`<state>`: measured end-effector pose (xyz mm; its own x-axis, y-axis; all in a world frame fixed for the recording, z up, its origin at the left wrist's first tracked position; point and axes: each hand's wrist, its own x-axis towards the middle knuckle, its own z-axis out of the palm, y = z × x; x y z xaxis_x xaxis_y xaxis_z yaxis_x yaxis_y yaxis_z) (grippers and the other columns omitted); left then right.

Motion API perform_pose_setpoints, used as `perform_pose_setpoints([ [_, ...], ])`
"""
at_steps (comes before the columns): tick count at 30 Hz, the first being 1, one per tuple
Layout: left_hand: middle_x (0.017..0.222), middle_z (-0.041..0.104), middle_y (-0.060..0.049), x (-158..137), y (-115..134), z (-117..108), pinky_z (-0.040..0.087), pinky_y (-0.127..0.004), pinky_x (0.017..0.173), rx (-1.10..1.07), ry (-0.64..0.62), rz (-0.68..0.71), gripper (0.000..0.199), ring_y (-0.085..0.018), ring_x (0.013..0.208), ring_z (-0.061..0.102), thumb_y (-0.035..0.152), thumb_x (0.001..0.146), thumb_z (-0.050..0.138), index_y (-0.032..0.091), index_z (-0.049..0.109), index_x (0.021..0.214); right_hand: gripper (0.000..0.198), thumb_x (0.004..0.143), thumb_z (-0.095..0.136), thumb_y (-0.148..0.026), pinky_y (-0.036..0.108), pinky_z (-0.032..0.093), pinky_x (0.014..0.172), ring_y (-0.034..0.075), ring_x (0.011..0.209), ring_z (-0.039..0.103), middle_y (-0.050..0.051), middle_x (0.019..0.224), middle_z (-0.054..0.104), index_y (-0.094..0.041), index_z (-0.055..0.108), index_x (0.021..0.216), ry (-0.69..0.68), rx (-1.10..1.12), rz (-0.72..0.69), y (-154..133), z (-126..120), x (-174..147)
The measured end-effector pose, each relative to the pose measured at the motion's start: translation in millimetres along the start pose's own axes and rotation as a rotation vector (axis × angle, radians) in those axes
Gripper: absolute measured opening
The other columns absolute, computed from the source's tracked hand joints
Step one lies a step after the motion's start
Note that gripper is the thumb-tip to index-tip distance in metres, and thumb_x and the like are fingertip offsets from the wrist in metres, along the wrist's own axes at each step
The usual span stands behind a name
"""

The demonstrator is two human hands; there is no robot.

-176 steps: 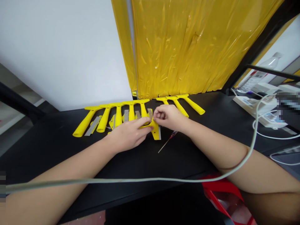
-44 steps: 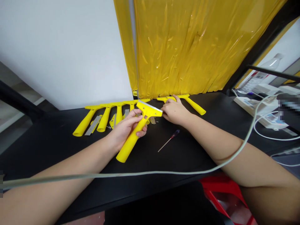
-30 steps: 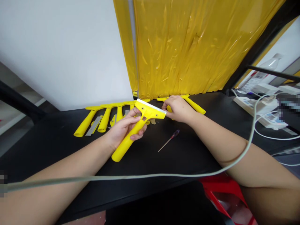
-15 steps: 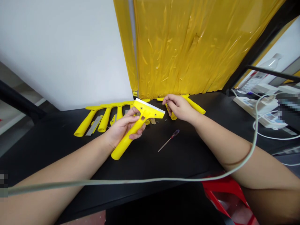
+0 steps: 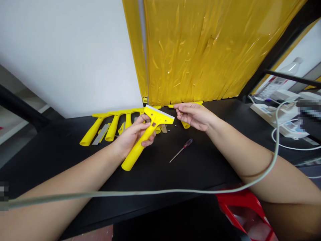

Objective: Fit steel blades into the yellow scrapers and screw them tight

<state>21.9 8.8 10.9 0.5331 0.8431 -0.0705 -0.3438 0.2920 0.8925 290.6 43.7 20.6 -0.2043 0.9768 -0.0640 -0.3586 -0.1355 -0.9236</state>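
Note:
My left hand (image 5: 132, 134) is wrapped round the handle of a yellow scraper (image 5: 136, 150), held above the black tabletop (image 5: 155, 179). The scraper's head points up and away, with a pale metal blade along its far edge and screws in its face. To the right of that head, my right hand (image 5: 194, 116) has thumb and forefinger pinched together, palm partly turned up. Anything between those fingertips is too small to make out. Small screws (image 5: 168, 130) lie between the hands, and a screwdriver (image 5: 181, 150) with a dark translucent handle rests nearer me.
Several yellow scrapers (image 5: 90, 134) lie in a row at the back left, with metal blades (image 5: 101, 134) among them. Another scraper (image 5: 186, 125) is partly behind my right hand. A pale cable (image 5: 160, 191) crosses in front of my forearms. White devices (image 5: 288, 124) and a bottle (image 5: 278, 80) stand right.
My right hand has turned its palm upward, the thumb and forefinger now reaching left in a pinch. The scraper in my left hand has shifted and tilted slightly.

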Motion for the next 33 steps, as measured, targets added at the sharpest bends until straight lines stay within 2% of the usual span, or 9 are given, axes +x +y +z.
perform_pose_setpoints([
  [5, 0.092, 0.066, -0.004, 1.3, -0.6, 1.8, 0.04, -0.013, 0.041, -0.021, 0.032, 0.001, 0.027, -0.014, 0.062, 0.063, 0.015, 0.091, 0.064, 0.026, 0.045, 0.108, 0.008, 0.089, 0.079, -0.008, 0.022, 0.067, 0.085, 0.01, 0.079, 0.074, 0.004, 0.082, 0.076, -0.012, 0.08, 0.096, -0.075, -0.058, -0.053, 2.5, -0.8, -1.1],
  [10, 0.089, 0.066, -0.004, 7.4, -4.4, -1.0, 0.038, -0.014, 0.038, -0.056, 0.046, -0.002, 0.03, -0.015, 0.058, 0.063, 0.015, 0.088, 0.067, 0.025, 0.046, 0.108, 0.039, 0.073, 0.097, -0.042, 0.025, 0.069, 0.067, 0.011, 0.063, 0.071, 0.0, 0.075, 0.072, -0.015, 0.075, 0.091, -0.129, -0.176, -0.183, 4.9, -2.1, -1.4],
  [13, 0.088, 0.066, -0.004, 10.1, -7.2, -3.3, 0.037, -0.014, 0.037, -0.07, 0.053, 0.001, 0.032, -0.015, 0.057, 0.063, 0.015, 0.085, 0.068, 0.025, 0.047, 0.106, 0.046, 0.07, 0.097, -0.049, 0.025, 0.065, 0.057, 0.011, 0.057, 0.068, 0.0, 0.072, 0.072, -0.017, 0.068, 0.086, -0.11, -0.279, -0.278, 4.6, -0.4, -3.3],
  [18, 0.09, 0.068, -0.005, 9.1, -6.8, -1.1, 0.038, -0.015, 0.038, -0.061, 0.065, 0.005, 0.033, -0.015, 0.058, 0.064, 0.015, 0.085, 0.069, 0.025, 0.047, 0.107, 0.046, 0.068, 0.098, -0.045, 0.023, 0.057, 0.046, 0.011, 0.05, 0.064, 0.0, 0.066, 0.07, -0.019, 0.06, 0.074, -0.127, -0.439, -0.409, 3.4, 5.7, -9.9],
  [24, 0.086, 0.069, -0.005, 6.4, -5.6, 3.9, 0.038, -0.015, 0.04, -0.049, 0.082, 0.001, 0.034, -0.015, 0.057, 0.064, 0.014, 0.085, 0.07, 0.025, 0.046, 0.107, 0.031, 0.08, 0.088, -0.038, 0.03, 0.063, 0.066, 0.017, 0.068, 0.074, 0.005, 0.076, 0.075, -0.016, 0.072, 0.093, -0.203, -0.61, -0.391, 10.5, 10.1, -16.7],
  [26, 0.081, 0.068, -0.004, 6.1, -6.3, 4.7, 0.038, -0.015, 0.04, -0.047, 0.073, 0.012, 0.035, -0.016, 0.057, 0.065, 0.015, 0.084, 0.071, 0.025, 0.046, 0.106, 0.026, 0.085, 0.083, -0.038, 0.03, 0.06, 0.064, 0.016, 0.068, 0.072, 0.005, 0.079, 0.073, -0.016, 0.073, 0.095, -0.217, -0.701, -0.425, 12.4, 11.4, -18.6],
  [29, 0.074, 0.066, -0.001, 5.4, -6.9, 6.4, 0.038, -0.016, 0.04, -0.026, 0.054, 0.01, 0.035, -0.017, 0.054, 0.064, 0.016, 0.084, 0.072, 0.026, 0.046, 0.106, 0.019, 0.089, 0.08, -0.037, 0.028, 0.053, 0.06, 0.014, 0.068, 0.063, 0.004, 0.083, 0.067, -0.019, 0.076, 0.091, -0.194, -0.846, -0.566, 12.9, 13.4, -20.4],
  [31, 0.072, 0.066, -0.001, 4.5, -7.1, 7.8, 0.038, -0.016, 0.04, -0.011, 0.045, 0.007, 0.034, -0.017, 0.054, 0.063, 0.017, 0.085, 0.072, 0.026, 0.046, 0.105, 0.014, 0.088, 0.08, -0.035, 0.028, 0.05, 0.062, 0.014, 0.072, 0.057, 0.003, 0.087, 0.061, -0.021, 0.078, 0.09, -0.186, -0.872, -0.63, 13.2, 13.9, -19.9],
  [33, 0.074, 0.067, -0.002, 3.5, -7.6, 8.6, 0.038, -0.016, 0.04, -0.003, 0.037, 0.013, 0.032, -0.017, 0.055, 0.064, 0.017, 0.086, 0.071, 0.026, 0.045, 0.104, 0.012, 0.087, 0.08, -0.033, 0.029, 0.048, 0.063, 0.014, 0.073, 0.053, 0.003, 0.092, 0.055, -0.022, 0.079, 0.091, -0.206, -0.836, -0.626, 14.7, 13.5, -17.7],
])
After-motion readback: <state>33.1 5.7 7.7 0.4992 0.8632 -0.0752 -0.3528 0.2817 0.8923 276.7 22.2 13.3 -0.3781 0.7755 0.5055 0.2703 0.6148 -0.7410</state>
